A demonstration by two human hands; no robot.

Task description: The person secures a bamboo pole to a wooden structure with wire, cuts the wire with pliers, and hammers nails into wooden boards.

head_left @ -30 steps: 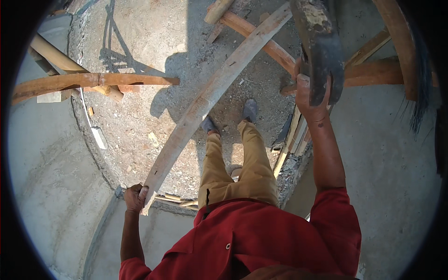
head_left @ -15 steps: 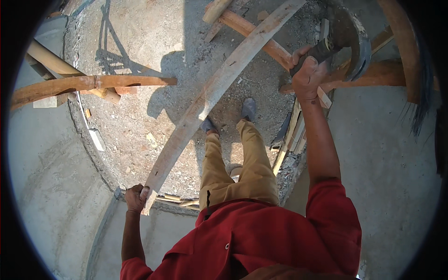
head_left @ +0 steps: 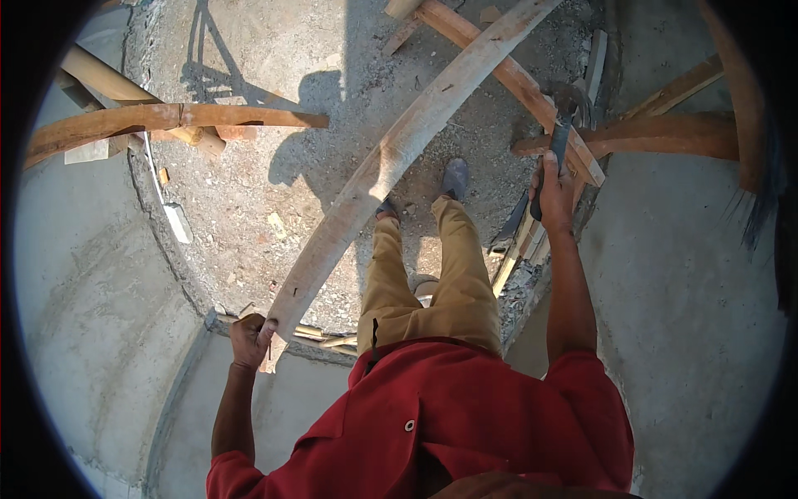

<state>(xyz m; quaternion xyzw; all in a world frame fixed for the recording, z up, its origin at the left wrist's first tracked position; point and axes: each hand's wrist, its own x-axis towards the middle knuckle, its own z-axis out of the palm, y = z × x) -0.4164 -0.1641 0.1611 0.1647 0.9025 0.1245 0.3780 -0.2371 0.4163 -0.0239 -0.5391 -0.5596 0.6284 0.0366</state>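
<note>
A long, pale wooden plank point(head_left: 357, 195) slants from the far right down to my left hand point(head_left: 249, 339). The fingers of that hand are closed at the plank's near end, with the thumb against its edge. A thin dark line shows just below the thumb; I cannot make out what it is. My right hand point(head_left: 554, 191) grips a hammer point(head_left: 562, 125) by its black handle, the metal head pointing away from me. That head lies in front of a reddish-brown timber point(head_left: 519, 79) in this view; whether they touch, I cannot tell.
At the left, a brown curved beam point(head_left: 249, 115) crosses a round pole point(head_left: 104, 77). More timber point(head_left: 673, 135) stands at the right, near hanging dark bristles point(head_left: 755, 218). A handsaw point(head_left: 509, 224) lies beside wood strips. Rubble covers the ground point(head_left: 241, 249) between grey concrete surfaces.
My right hand has come down and nearer with the hammer, whose head was raised close and blurred before. My left hand keeps its grip on the plank; the whole view has shifted slightly.
</note>
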